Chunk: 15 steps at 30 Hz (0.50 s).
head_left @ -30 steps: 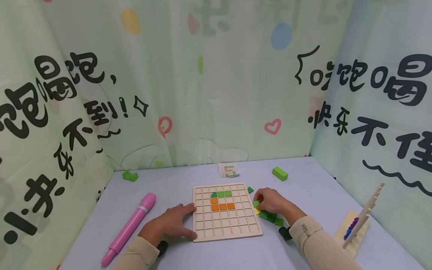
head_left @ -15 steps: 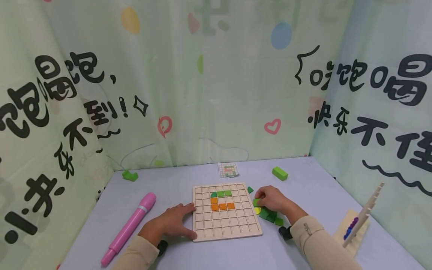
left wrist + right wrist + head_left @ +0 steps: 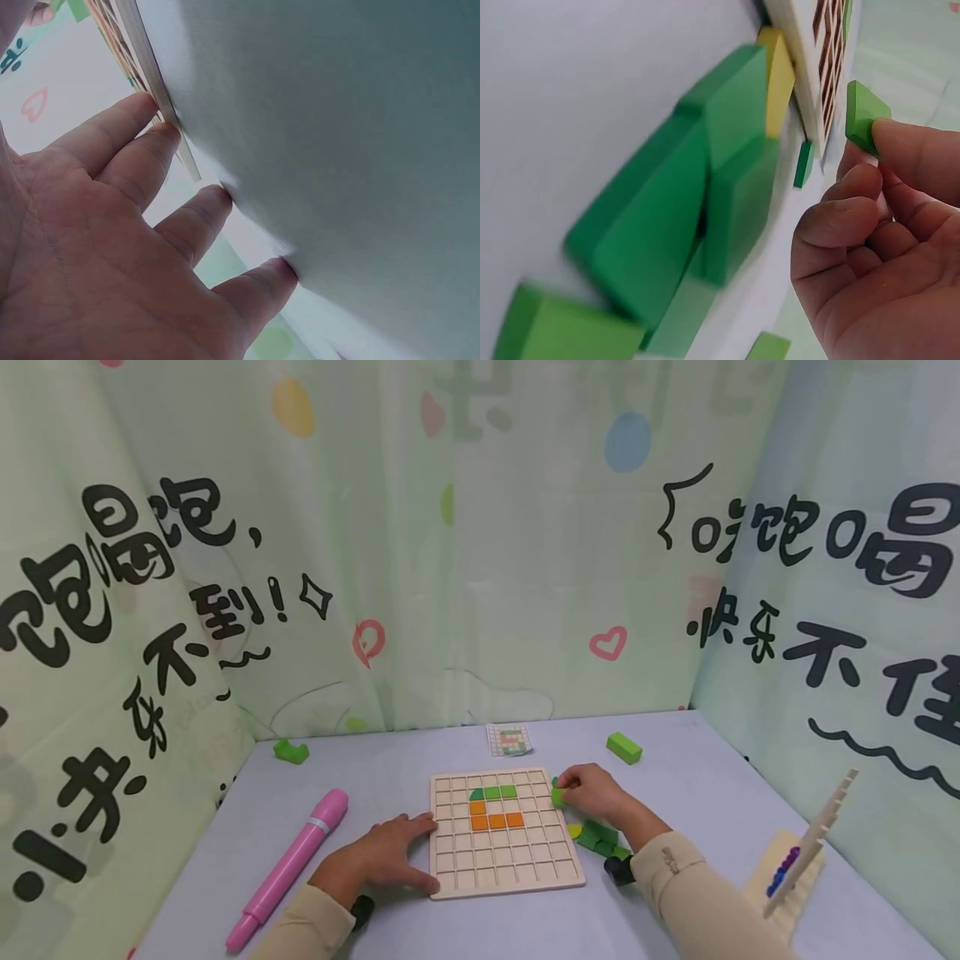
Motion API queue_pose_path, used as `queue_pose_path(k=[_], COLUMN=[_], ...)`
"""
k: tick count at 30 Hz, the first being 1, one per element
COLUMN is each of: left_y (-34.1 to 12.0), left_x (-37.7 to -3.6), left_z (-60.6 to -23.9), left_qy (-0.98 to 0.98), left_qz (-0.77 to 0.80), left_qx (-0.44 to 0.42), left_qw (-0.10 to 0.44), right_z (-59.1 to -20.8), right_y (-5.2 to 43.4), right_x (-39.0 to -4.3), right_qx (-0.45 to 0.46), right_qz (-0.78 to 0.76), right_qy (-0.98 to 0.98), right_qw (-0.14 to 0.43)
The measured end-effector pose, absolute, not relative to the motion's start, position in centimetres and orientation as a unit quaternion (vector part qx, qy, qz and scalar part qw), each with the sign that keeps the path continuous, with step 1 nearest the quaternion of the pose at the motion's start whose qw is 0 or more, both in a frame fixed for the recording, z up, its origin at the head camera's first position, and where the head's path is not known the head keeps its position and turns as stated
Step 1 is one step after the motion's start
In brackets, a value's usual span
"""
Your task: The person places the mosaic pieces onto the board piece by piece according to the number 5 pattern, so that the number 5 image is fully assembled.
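Note:
My right hand (image 3: 596,793) pinches a light-green square tile (image 3: 864,116) between thumb and finger, just off the right edge of a wooden grid board (image 3: 502,864). With its fingers spread, my left hand (image 3: 384,853) touches the board's left edge; the left wrist view shows fingertips (image 3: 166,133) against that edge. On the board lie a dark-green tile with a rounded corner (image 3: 476,794), two light-green squares and several orange squares (image 3: 497,821). A pile of green tiles (image 3: 597,837) with a yellow tile (image 3: 778,79) lies beside the board, below the right hand.
Behind the board lies a printed pattern card (image 3: 509,740). A green block (image 3: 624,747) stands at the back right and a green notched block (image 3: 291,751) at the back left. A pink tube (image 3: 288,868) lies left; a wooden bead stand (image 3: 795,868) is at right.
My right hand has risen from the tile pile and moved slightly away and left, carrying the light-green square tile. The left hand stays at the board's edge.

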<state>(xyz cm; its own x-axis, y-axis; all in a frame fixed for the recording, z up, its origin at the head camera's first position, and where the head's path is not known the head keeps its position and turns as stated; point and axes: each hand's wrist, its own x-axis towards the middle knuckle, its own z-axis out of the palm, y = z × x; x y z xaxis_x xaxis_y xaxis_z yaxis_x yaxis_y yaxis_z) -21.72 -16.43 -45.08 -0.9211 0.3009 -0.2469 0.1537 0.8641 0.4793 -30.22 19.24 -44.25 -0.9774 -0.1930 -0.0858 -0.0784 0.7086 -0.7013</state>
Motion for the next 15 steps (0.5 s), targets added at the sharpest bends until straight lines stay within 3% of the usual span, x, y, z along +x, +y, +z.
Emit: queue_pose_path(k=[15], left_y=[-16.7], left_x=[-21.6], left_z=[-45.0], left_qy=[0.946], left_qz=[0.246], left_qx=[0.149], left_qw=[0.152], right_z=[-44.5], right_y=[15.5], right_x=[-32.4], right_qx=[-0.068], right_qz=[-0.407], right_qy=[0.907], right_qw=[0.085])
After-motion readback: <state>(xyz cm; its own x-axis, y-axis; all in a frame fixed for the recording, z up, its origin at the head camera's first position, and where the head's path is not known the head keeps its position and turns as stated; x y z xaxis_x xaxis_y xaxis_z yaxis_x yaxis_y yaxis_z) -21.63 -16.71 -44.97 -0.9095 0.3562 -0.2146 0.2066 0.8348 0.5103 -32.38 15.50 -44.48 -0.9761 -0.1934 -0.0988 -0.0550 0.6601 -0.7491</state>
